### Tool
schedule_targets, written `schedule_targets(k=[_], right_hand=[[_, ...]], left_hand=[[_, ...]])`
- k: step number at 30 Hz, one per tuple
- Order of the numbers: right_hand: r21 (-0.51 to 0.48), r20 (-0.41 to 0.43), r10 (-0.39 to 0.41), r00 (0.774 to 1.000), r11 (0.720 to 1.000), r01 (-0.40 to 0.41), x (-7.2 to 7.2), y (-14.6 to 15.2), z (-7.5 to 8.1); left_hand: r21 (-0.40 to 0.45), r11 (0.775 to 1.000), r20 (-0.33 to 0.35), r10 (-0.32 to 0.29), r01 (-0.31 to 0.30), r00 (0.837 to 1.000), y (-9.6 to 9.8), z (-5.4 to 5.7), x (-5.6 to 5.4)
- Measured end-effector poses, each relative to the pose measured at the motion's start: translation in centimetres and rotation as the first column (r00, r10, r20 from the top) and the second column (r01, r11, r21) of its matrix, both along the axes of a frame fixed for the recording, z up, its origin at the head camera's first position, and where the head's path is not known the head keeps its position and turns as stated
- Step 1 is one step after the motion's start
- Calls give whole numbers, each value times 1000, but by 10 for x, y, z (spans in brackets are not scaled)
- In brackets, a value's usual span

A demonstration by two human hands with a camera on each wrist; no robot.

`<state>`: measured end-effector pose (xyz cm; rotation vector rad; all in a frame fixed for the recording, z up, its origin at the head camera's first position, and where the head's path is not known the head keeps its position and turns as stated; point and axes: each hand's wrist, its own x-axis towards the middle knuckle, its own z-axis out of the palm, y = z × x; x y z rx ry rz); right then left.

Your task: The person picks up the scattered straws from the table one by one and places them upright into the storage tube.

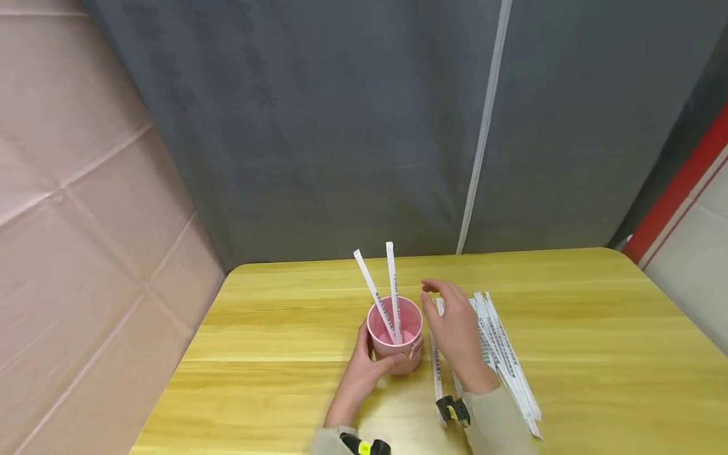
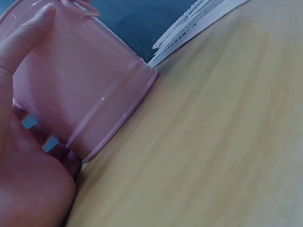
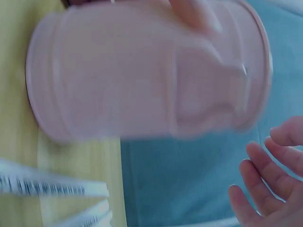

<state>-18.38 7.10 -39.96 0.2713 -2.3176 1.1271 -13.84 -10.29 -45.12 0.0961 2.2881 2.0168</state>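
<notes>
A pink cup point(image 1: 408, 365) with a small moulded handle stands upright on the table. Two paper-wrapped straws, a left one point(image 1: 368, 281) and a right one point(image 1: 392, 272), lean in it and stick out over its rim. My left hand point(image 1: 364, 371) grips the cup low on its left side, the thumb across the near wall, as the left wrist view also shows. Right of the cup, my right hand point(image 1: 455, 328) hovers with nothing in it, its fingers spread and loosely bent in the right wrist view. Beneath and beside it lie several wrapped straws point(image 1: 512, 360).
The wooden table point(image 1: 273, 341) reaches back to a dark grey curtain point(image 1: 341, 126). A pale pink sheet point(image 1: 97, 253) hangs at the left. One straw point(image 1: 436, 373) lies apart, between the cup and the rest of the pile.
</notes>
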Motion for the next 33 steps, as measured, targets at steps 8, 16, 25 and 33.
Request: schedule_targets(k=[8,16,25,33], right_hand=[[-21,180,-103,978,994,109,-6,40,-3],[68,365,-117,924,993,98,-9,72,-15],[176,532,-126,837,984,36,-14,94,-22],[194,653,-130,746,981,0,-10,104,-36]], left_hand=[[9,1000,-10,1,0,1000,-2,-23,-12],[-20,1000,-35,1,-1,999,-2,-29,-14],[-8,1000,-11,2,-2,1000,-3,-15,-9],[-30,1000,16,9,-8,1000,-2,-11,-6]])
